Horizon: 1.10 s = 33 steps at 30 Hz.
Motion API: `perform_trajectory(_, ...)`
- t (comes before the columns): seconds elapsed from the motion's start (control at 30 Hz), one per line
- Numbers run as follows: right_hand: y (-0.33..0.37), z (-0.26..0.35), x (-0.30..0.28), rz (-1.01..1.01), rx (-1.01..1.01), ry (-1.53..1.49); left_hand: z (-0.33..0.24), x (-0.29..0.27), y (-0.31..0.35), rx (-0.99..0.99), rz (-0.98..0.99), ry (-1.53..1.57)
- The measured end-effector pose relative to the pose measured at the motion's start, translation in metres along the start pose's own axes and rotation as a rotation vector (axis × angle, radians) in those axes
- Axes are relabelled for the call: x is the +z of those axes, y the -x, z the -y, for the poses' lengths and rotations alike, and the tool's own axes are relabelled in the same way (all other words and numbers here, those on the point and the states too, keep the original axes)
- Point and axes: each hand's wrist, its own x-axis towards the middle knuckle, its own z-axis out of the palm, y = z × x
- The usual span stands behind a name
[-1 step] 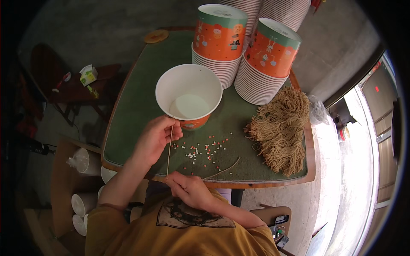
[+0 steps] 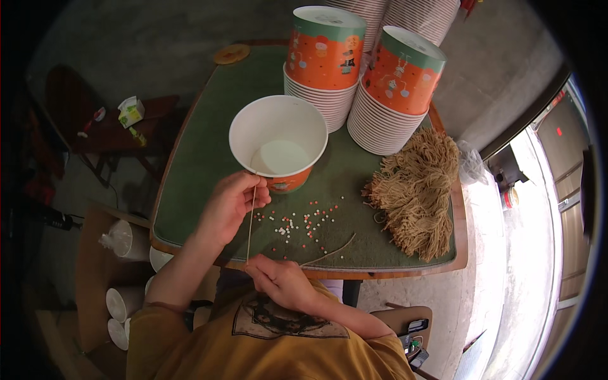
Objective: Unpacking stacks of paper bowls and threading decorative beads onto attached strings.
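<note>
My left hand pinches one end of a thin tan cord just below the rim of a white-lined paper bucket. My right hand is closed on the same cord at the table's near edge, and the stretch between the hands is taut. A loose tail of cord curves out over the table beside my right hand. The bucket stands upright, its inside bare, its orange outside showing below the rim. Small white and orange beads lie scattered right of my left hand.
On the green-topped table, a heap of tan cords lies at the right. Two stacks of upturned orange-and-green buckets, one left and one right, stand behind. A cardboard box with white cups is at the lower left.
</note>
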Motion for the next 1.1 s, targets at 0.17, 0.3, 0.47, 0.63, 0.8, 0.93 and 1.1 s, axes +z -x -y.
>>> perform_trajectory(0.17, -0.003, -0.004, 0.001, -0.070, -0.134, 0.186, -0.003, -0.002, -0.004, 0.066, -0.047, -0.116)
perform_trajectory(0.3, -0.001, 0.002, -0.004, -0.054, -0.076, 0.154, 0.013, 0.002, -0.001, 0.114, 0.051, -0.086)
perform_trajectory(0.47, 0.018, 0.035, -0.050, -0.233, -0.259, 0.281, 0.061, 0.007, 0.025, 0.706, 0.185, -1.044)
perform_trajectory(0.63, 0.051, 0.049, -0.087, -0.374, -0.002, -0.171, 0.028, 0.050, 0.010, 0.856, 0.146, -1.073)
perform_trajectory(0.8, 0.063, 0.060, -0.115, -0.550, -0.073, -0.666, 0.002, 0.048, 0.005, 0.817, -0.103, -1.377)
perform_trajectory(0.93, 0.044, 0.061, -0.136, -0.540, -0.120, -0.953, -0.038, 0.019, 0.003, 0.945, -0.168, -1.345)
perform_trajectory(1.1, -0.012, 0.049, -0.140, -0.373, -0.190, -1.504, -0.074, -0.041, -0.014, 0.914, 0.071, -1.426)
